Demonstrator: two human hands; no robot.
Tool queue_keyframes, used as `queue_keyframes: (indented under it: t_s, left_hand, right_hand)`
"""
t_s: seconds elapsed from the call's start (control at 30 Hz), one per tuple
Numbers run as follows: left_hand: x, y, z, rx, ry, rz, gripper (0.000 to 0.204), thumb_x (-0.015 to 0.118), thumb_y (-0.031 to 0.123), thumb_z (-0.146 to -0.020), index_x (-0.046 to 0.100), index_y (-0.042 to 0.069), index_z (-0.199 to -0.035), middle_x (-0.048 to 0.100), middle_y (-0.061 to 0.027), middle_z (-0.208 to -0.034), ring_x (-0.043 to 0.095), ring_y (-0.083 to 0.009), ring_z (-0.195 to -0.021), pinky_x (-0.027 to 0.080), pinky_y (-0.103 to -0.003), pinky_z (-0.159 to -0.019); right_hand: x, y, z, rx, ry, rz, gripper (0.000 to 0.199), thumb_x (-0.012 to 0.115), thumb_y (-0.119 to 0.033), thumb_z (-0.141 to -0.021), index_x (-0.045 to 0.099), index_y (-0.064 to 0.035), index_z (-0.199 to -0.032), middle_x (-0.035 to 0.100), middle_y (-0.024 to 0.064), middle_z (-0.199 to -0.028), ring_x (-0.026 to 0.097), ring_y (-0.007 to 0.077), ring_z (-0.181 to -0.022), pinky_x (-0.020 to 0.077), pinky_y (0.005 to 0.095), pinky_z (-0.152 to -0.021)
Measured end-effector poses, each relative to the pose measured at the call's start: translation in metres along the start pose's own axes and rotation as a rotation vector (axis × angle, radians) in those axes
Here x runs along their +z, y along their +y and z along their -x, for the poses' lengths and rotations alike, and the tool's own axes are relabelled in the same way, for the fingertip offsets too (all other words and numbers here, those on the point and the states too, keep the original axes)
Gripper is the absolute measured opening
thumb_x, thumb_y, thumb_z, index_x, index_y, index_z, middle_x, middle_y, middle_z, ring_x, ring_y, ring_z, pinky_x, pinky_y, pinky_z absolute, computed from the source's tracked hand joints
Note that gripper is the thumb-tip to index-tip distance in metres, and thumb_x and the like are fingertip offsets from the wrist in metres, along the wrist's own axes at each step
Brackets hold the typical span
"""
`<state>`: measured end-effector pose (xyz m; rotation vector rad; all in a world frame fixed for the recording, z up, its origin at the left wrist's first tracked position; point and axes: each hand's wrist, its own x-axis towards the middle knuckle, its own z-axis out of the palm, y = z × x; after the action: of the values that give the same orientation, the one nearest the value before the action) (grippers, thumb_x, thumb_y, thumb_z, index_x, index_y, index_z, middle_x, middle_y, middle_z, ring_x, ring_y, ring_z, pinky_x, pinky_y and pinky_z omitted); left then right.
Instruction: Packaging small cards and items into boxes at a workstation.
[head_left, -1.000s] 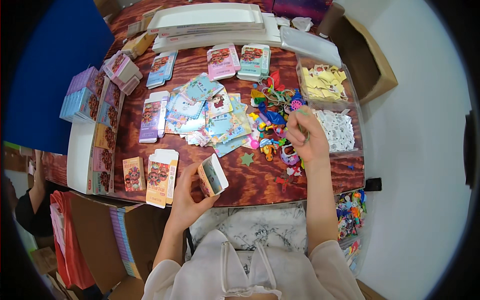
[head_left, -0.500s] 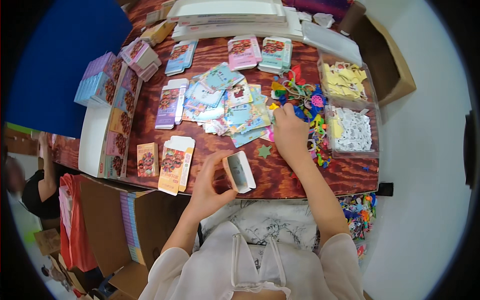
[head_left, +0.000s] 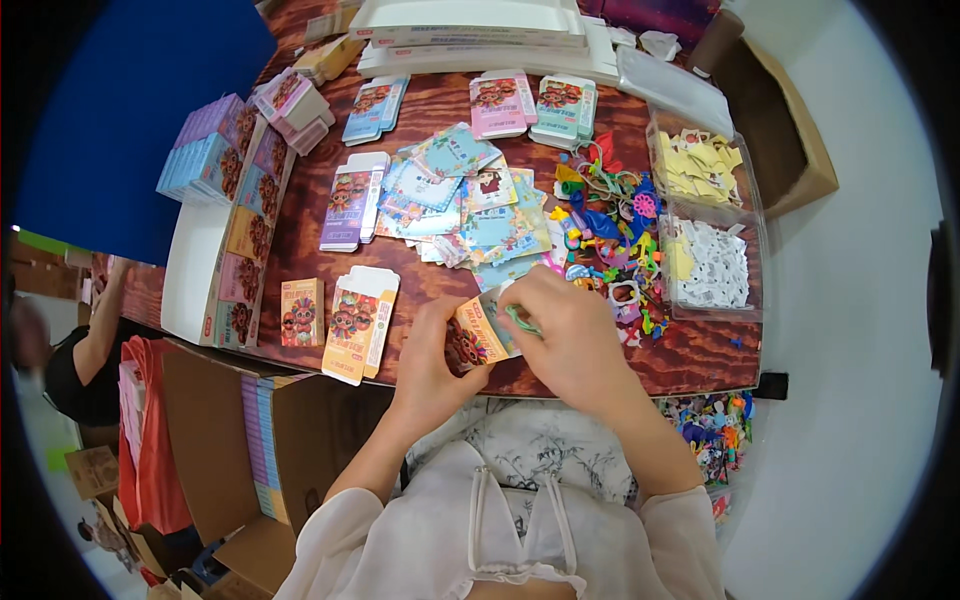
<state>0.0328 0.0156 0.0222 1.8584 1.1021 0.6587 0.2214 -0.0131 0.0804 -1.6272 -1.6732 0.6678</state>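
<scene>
A small orange printed box (head_left: 478,333) is gripped in my left hand (head_left: 430,350), tilted with its open end toward the right. My right hand (head_left: 575,335) is closed at that open end, pinching a small green plastic trinket (head_left: 522,322); its full shape is hidden by the fingers. Just beyond both hands is a loose pile of shiny printed cards (head_left: 470,215). To the right of the cards lies a heap of mixed colourful plastic trinkets (head_left: 610,225). On my left are a filled orange box (head_left: 302,312) and a flat orange carton (head_left: 360,325).
Clear trays hold yellow pieces (head_left: 700,165) and white pieces (head_left: 710,265) at the right. Purple (head_left: 350,205), blue (head_left: 375,110), pink (head_left: 502,105) and green cartons (head_left: 563,108) lie around the cards. A white display tray (head_left: 190,285) with boxes stands left, an open cardboard box (head_left: 215,440) below it.
My right hand has come from the trinket heap back to the box's opening, with a green trinket in its fingers. My left hand has turned the box so its printed side shows.
</scene>
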Motion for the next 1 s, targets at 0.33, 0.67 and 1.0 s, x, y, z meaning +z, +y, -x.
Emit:
queue_keyframes:
  t_s: [0.33,0.67,1.0]
  left_hand:
    - [0.006,0.002,0.004,0.028,-0.003,0.028,0.064,0.079,0.004,-0.07,0.049,0.002,-0.126,0.055,-0.0159,-0.114,0.057,-0.0313,-0.105,0.048,-0.038,-0.09]
    - [0.006,0.006,0.0,0.021,-0.053,0.095,0.063,0.079,0.005,-0.071,0.05,0.002,-0.127,0.054,-0.0137,-0.114,0.057,-0.0264,-0.104,0.048,-0.035,-0.09]
    - [0.004,-0.003,0.0,0.002,-0.087,0.135,0.068,0.075,0.0,-0.066,0.05,0.002,-0.13,0.055,-0.0122,-0.115,0.057,-0.0262,-0.108,0.047,-0.035,-0.093]
  right_hand:
    - [-0.011,-0.007,-0.015,0.256,0.066,-1.111,0.018,0.056,-0.013,-0.098,0.063,-0.0015,-0.11,0.066,0.0048,-0.091,0.06,0.0053,-0.073,0.0408,0.0191,-0.061]
    - [0.017,0.002,-0.002,0.163,0.192,-1.037,0.013,0.057,0.001,-0.095,0.063,0.0012,-0.107,0.066,0.0083,-0.104,0.063,0.0122,-0.098,0.0513,0.0268,-0.086]
    - [-0.069,0.048,0.052,0.257,0.426,-0.423,0.004,0.064,0.0,-0.09,0.067,0.0021,-0.091,0.065,0.0017,-0.082,0.06,0.0068,-0.076,0.0486,0.0224,-0.067]
